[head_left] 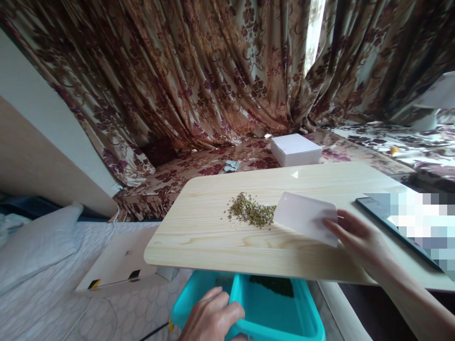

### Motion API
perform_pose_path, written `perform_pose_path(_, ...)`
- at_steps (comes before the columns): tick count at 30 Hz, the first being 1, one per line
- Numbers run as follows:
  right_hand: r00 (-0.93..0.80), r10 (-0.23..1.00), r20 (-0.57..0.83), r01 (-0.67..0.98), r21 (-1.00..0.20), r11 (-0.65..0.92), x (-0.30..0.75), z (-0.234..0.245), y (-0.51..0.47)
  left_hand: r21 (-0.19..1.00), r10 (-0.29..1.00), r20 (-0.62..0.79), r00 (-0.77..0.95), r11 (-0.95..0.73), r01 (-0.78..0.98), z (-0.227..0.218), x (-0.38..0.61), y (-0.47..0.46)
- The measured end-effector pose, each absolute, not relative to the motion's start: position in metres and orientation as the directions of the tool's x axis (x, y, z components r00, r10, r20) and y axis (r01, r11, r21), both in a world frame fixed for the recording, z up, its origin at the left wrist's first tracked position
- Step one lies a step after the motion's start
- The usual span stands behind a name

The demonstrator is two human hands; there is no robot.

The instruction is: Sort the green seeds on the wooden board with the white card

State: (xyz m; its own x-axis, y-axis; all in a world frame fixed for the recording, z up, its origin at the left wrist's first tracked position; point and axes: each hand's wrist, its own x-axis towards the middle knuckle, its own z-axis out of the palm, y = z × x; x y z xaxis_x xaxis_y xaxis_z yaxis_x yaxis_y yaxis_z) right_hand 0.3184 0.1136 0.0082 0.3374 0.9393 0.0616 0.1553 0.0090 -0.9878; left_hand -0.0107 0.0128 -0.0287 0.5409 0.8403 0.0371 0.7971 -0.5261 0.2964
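A small heap of green mung beans point(251, 211), mixed with paler grains, lies spread on the wooden tabletop point(199, 241). My right hand point(355, 229) pinches the right end of a flat white plastic scraper point(305, 218). Its left edge meets the right side of the heap. Below the table's near edge stands a turquoise divided bin point(277, 315). My left hand point(215, 315) is closed over the bin's near rim, by the divider; some fingertips are hidden. Dark green stuff point(273, 285) lies in the bin's right compartment, and a little of something lies in the left one.
A dark-edged tablet-like device point(394, 232), partly blurred out, lies at the table's right. Behind the table sits a white box point(296, 149) on patterned cloth. A pale flat carton point(119, 258) lies on the bed at left. Curtains point(213, 71) hang behind.
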Motion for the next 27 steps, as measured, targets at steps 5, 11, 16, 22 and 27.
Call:
perform_pose_path(5, 0.327, 0.941, 0.087, 0.149, -0.988, 0.04, 0.32, -0.001, 0.117, 0.303, 0.85, 0.059, 0.524, -0.515, 0.802, -0.033, -0.009, 0.011)
perform_pose_path(11, 0.308, 0.95, 0.056, 0.139, -0.99, 0.014, 0.314, 0.007, 0.115, 0.286, 0.864, 0.089, 0.496, -0.499, 0.818, -0.045, -0.008, 0.01)
perform_pose_path(16, 0.291, 0.955, 0.056, 0.13, -0.991, 0.019, 0.308, 0.009, 0.113, 0.262, 0.855, 0.089, 0.511, -0.515, 0.816, -0.039, -0.007, 0.011)
perform_pose_path(22, 0.305, 0.952, 0.018, 0.115, -0.993, -0.017, 0.309, 0.017, 0.109, 0.282, 0.835, 0.006, 0.551, -0.53, 0.8, -0.019, -0.005, 0.013)
perform_pose_path(27, 0.313, 0.949, 0.041, 0.139, -0.99, -0.003, 0.315, 0.016, 0.1, 0.295, 0.83, 0.023, 0.557, -0.538, 0.79, -0.016, -0.006, 0.012)
